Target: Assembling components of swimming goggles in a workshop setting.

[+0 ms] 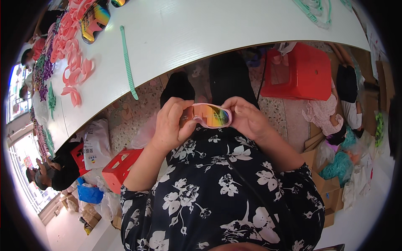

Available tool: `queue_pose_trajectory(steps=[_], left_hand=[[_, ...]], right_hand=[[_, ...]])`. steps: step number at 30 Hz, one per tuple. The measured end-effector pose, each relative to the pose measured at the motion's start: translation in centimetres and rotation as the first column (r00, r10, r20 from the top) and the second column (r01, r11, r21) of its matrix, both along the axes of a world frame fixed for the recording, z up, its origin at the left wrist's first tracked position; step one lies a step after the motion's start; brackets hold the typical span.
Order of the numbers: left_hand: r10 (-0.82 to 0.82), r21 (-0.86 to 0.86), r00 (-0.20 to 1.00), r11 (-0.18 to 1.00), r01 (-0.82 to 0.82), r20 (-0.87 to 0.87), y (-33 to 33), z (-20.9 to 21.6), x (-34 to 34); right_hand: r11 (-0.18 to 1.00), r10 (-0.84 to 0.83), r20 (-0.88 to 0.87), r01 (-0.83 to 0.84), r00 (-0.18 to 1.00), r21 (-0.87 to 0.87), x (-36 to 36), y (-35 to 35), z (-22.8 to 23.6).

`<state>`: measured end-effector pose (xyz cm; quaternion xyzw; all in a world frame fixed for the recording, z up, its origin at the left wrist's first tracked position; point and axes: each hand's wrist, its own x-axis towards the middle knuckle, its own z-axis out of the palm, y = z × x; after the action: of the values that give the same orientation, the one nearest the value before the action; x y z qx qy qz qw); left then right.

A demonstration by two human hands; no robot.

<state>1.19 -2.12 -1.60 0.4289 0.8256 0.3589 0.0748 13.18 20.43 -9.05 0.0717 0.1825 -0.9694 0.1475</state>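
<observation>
Above my lap I hold a pair of ski goggles (pixel 212 116) with a pink frame and a mirrored orange-yellow-green lens. My left hand (pixel 172 122) grips their left end between thumb and fingers. At the other end, the fingers of my right hand (pixel 248 119) close around the frame's edge; part of them is hidden behind it. On the white table ahead lies a mint-green strap (pixel 127 62). Farther left are several pink goggle frames (pixel 75 69) in a heap, with a loose mirrored lens (pixel 94 21) beside them.
More mint-green pieces (pixel 315 12) lie at the table's far right. A red stool (pixel 298 72) stands under the table edge on the right, another red stool (pixel 121 167) at my left. Cardboard boxes (pixel 331 196) and bags are at the right. Other people sit at both sides.
</observation>
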Motion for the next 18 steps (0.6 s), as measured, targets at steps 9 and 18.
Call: queue_pose_trajectory(steps=[9,18], left_hand=[[0.065,-0.009,0.997,0.998,-0.065,-0.050,0.4,-0.7,0.4],[0.168,-0.037,0.977,0.984,-0.174,-0.134,-0.4,-2.7,1.9]], right_hand=[[0.994,-0.108,0.025,0.108,0.994,-0.004,0.1,-0.7,1.1],[0.983,-0.150,0.062,0.142,0.987,0.118,0.2,-1.6,2.3]])
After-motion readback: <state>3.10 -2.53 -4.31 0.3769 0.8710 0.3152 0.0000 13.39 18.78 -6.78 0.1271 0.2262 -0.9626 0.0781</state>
